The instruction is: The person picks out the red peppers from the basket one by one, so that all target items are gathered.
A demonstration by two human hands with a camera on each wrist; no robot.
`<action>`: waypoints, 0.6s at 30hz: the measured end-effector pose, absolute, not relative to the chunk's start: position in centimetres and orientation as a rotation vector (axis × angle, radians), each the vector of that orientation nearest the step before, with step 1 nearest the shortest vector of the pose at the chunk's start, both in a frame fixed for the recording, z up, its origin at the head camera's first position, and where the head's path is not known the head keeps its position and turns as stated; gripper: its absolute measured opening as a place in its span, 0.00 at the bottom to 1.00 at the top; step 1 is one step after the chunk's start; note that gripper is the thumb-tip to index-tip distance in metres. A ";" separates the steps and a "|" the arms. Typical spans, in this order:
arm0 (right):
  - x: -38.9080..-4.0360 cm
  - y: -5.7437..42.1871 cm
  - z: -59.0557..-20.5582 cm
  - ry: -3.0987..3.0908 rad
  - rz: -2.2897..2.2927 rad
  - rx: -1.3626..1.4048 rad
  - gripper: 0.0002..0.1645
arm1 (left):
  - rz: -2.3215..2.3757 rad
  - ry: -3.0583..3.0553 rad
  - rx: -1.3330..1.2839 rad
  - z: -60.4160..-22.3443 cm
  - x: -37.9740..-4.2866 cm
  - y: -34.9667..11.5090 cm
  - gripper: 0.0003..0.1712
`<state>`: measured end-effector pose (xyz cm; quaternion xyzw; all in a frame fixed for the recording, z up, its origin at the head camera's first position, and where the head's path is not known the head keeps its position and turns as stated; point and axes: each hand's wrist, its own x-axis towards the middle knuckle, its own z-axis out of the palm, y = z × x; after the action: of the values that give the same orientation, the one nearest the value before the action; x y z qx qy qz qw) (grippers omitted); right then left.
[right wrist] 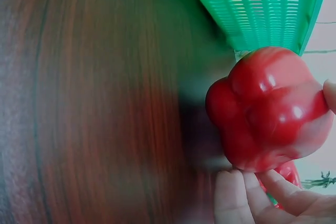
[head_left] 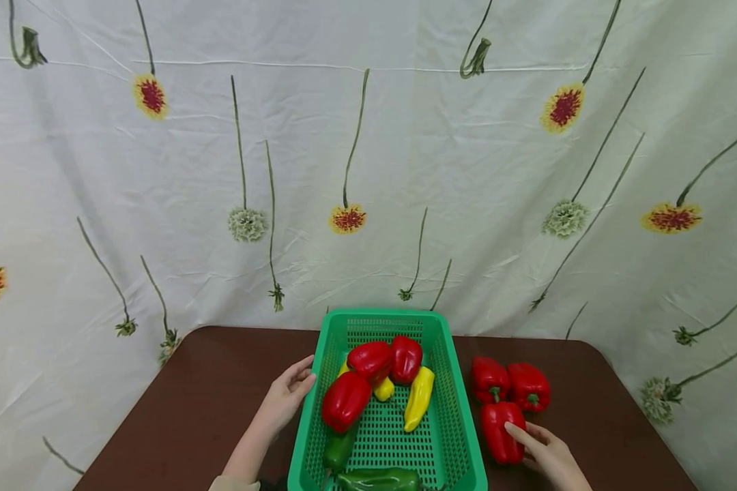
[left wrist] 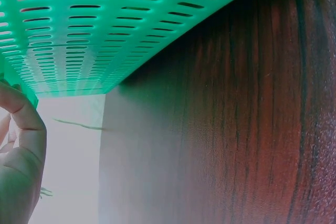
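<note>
My right hand (head_left: 546, 451) holds a red bell pepper (head_left: 502, 431) to the right of the basket, thumb on one side and fingertips on the other. In the right wrist view, the lobed end of this pepper (right wrist: 273, 108) faces the camera. Two more red bell peppers (head_left: 490, 379) lie just beyond it on the table. With loosely bent fingers, my left hand (head_left: 287, 395) touches the left rim of the green basket (head_left: 312, 409); its fingertips are partly hidden in the left wrist view. Inside lie three red bell peppers (head_left: 347, 401), yellow peppers (head_left: 419, 399) and green peppers (head_left: 377, 479).
The dark brown wooden table (head_left: 233, 368) carries the slotted plastic basket near its middle. Behind it hangs a pale cloth (head_left: 307, 164) printed with flowers. The far table edge meets this cloth.
</note>
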<state>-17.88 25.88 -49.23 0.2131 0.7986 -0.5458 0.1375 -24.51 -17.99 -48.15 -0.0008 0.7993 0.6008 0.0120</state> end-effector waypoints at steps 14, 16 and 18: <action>-17.8 26.2 -49.9 2.293 -1.537 0.671 0.64 | 1.885 2.489 -0.008 -48.1 -24.4 -17.9 0.28; -17.9 26.3 -49.9 2.290 -1.531 0.678 0.65 | 1.884 2.490 -0.007 -48.1 -24.4 -17.9 0.28; -17.9 26.4 -49.9 2.288 -1.524 0.686 0.66 | 1.883 2.490 -0.006 -48.1 -24.4 -17.9 0.28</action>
<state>-17.93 26.38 -49.89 0.2391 0.7979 -0.5316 0.1534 -24.37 -17.92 -48.09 -0.0020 0.7976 0.6031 0.0100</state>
